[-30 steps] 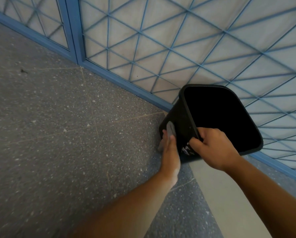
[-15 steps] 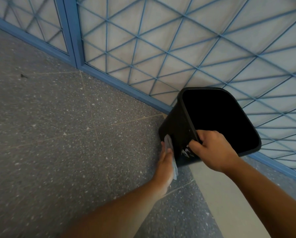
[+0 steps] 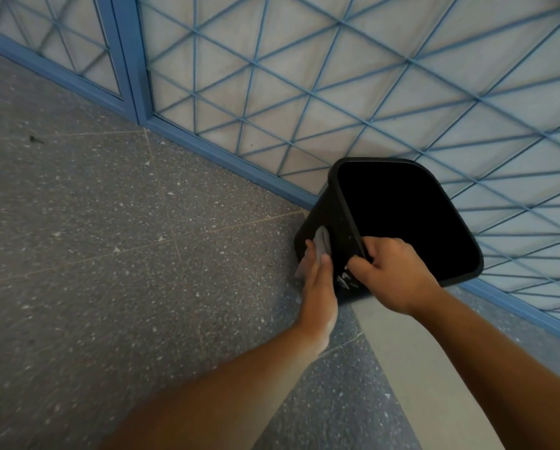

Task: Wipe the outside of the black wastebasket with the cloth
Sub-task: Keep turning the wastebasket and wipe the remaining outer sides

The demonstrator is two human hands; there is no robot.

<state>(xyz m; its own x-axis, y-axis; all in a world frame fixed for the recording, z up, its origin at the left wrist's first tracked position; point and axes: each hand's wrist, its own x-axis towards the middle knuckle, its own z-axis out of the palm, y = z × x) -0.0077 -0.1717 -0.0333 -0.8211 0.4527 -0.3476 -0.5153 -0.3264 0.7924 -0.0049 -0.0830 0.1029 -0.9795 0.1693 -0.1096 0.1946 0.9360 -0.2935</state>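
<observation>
Black wastebasket [image 3: 333,219], tilted on speckled floor [image 3: 109,254] beside blue lattice panel [image 3: 304,76]; right hand [image 3: 390,274] clenched on its rim, left hand [image 3: 317,287] pressing grey cloth [image 3: 322,241] flat against outer wall.

1 black wastebasket [image 3: 333,219], 1 grey cloth [image 3: 321,243], 2 bare hands, left [image 3: 319,287] and right [image 3: 390,274], 2 blue lattice panels [image 3: 304,76].

A grey speckled floor [image 3: 109,254] is being crossed by thin joint lines. Blue-framed panels [image 3: 304,76] with a blue lattice are being lit evenly. A pale floor strip [image 3: 418,368] is seen alongside.
</observation>
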